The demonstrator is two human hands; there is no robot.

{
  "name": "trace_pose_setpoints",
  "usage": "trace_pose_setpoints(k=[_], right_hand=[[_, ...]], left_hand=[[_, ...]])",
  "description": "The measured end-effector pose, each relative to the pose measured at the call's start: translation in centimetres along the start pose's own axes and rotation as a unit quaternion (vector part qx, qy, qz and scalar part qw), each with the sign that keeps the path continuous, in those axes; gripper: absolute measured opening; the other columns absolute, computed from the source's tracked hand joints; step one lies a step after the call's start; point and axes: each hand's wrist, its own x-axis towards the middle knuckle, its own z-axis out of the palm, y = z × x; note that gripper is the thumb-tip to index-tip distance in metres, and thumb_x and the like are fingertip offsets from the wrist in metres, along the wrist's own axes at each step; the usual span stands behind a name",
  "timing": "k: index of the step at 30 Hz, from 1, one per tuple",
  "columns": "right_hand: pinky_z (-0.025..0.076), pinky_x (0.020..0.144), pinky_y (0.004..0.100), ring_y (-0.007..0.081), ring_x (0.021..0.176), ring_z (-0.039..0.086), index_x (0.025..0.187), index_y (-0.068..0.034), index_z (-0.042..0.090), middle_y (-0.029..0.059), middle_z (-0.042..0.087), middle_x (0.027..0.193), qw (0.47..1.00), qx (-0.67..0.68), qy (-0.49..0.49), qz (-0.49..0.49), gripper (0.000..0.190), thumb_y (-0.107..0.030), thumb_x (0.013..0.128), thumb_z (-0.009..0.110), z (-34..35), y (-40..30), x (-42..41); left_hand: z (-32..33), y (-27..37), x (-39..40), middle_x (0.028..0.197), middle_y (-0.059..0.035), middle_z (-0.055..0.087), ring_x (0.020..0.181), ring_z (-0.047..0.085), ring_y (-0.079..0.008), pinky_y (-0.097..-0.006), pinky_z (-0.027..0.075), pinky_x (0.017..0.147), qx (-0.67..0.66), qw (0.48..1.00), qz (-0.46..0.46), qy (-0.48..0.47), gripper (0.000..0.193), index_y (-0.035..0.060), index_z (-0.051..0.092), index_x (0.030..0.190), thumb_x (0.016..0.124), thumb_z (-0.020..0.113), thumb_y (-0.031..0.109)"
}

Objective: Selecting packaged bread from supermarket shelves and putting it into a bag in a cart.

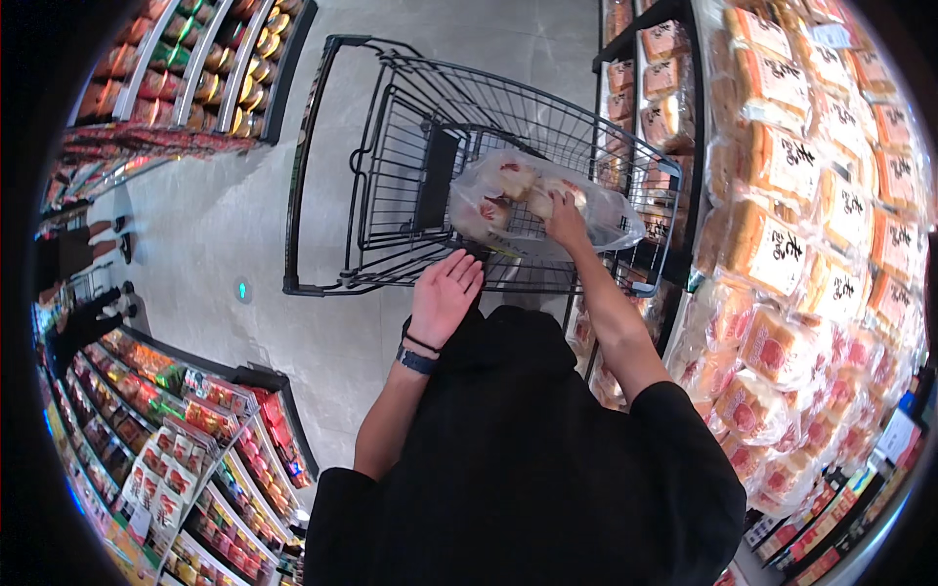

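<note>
A dark metal shopping cart [513, 77] stands in front of me. In its basket is a translucent plastic carrier bag [612, 220] with several packaged breads [487, 212] in it, their wrappers bearing red print. My right hand [566, 221] reaches over the cart's near side to the bag, its fingers against one light-coloured bread [542, 199]. Whether they grip it or only rest on it cannot be made out. At the cart's near side my left hand [445, 293] is held palm up with its fingers extended, and nothing lies in it.
On the right a display of bagged sliced bread [780, 165] stands close to the cart, with round-labelled breads [755, 406] nearer me. Shelves of packaged goods [165, 84] rise at far left, others [212, 439] at near left. Two people's legs [102, 242] show at the left edge.
</note>
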Motion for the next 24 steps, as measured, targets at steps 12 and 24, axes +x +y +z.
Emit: trace_pose_setpoints(k=[12,24], right_hand=[[0.054,0.094,0.049,0.035,0.112,0.067,0.118,-0.011,0.068,0.0198,0.065,0.128,0.975,-0.151,-0.131,0.098,0.034,-0.029,0.09,0.065,1.9,0.3,1.9],[0.05,0.084,0.046,0.0412,0.098,0.066,0.11,-0.001,0.066,0.0238,0.068,0.102,0.99,0.126,0.06,0.033,0.028,-0.025,0.101,0.055,-10.0,0.1,-4.7]], left_hand=[[-4.2,2.4,-2.4,0.119,-0.0122,0.066,0.118,0.059,-0.0262,-0.0431,0.042,0.112,-0.047,0.998,0.045,0.026,0.032,0.0001,0.06,0.123,0.102,0.049,0.021],[-3.2,-0.5,1.7,0.118,-0.0118,0.066,0.116,0.061,-0.0269,-0.0418,0.045,0.108,0.003,0.998,-0.023,-0.055,0.031,-0.0002,0.061,0.121,0.101,0.051,0.02]])
